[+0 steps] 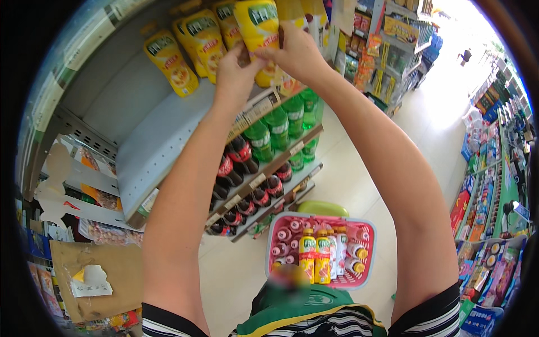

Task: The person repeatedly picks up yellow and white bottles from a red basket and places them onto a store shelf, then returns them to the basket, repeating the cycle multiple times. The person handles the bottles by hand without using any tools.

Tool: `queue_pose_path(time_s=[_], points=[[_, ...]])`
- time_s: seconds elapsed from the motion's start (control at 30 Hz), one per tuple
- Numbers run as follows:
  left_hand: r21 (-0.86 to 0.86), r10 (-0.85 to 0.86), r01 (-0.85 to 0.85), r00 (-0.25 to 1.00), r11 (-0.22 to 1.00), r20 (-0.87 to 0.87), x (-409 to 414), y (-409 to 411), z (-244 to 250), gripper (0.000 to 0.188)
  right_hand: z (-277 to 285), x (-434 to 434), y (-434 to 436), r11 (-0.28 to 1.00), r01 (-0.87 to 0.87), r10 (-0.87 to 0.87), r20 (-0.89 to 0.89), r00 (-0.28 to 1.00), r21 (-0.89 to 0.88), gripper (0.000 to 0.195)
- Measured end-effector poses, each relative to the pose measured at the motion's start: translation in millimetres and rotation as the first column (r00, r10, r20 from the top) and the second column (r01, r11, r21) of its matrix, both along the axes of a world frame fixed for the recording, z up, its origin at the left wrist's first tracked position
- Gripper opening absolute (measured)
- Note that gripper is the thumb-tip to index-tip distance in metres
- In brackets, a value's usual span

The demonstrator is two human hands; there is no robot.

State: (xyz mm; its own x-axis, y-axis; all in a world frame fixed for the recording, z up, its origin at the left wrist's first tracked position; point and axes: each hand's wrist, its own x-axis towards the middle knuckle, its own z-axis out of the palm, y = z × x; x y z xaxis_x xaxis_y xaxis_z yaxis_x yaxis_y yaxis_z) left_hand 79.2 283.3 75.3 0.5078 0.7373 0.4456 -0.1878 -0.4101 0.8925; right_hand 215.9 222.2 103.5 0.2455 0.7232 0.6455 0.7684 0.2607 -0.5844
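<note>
Both arms reach up to a metal shelf (pixel 156 122) at the top. My right hand (pixel 297 52) grips a yellow plastic juice bottle (pixel 257 25) near the shelf's front edge, its thumb across the bottle's front. My left hand (pixel 236 73) is at the lower left side of the same bottle, thumb stretched towards it; its other fingers are partly hidden, so whether it holds anything is unclear. More yellow juice bottles (pixel 170 63) stand in a group to the left and behind. To the right of my right hand are other yellow-capped or yellow bottles (pixel 316 21), partly cut off.
Green soda bottles (pixel 278 126) and dark cola bottles (pixel 242 153) fill the lower shelves. On the floor a pink basket (pixel 370 252) holds several bottles, beside a light green stool (pixel 323 208). A cardboard sheet (pixel 101 278) lies at lower left. Stocked racks (pixel 484 189) line the right.
</note>
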Motion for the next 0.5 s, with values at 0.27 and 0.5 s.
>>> queue_pose_path(time_s=[0.27,0.5], points=[[0.197,0.186,-0.179,0.982,0.964,-0.018,-43,-99,-33,0.053,-117,-23,-146,0.976,-0.078,0.131,-0.267,0.955,0.202,0.038],[-0.664,-0.356,-0.010,0.838,0.748,-0.414,-119,-256,-278,0.042,-360,-67,-348,0.795,-0.055,-0.242,-0.399,0.885,-0.605,0.036]])
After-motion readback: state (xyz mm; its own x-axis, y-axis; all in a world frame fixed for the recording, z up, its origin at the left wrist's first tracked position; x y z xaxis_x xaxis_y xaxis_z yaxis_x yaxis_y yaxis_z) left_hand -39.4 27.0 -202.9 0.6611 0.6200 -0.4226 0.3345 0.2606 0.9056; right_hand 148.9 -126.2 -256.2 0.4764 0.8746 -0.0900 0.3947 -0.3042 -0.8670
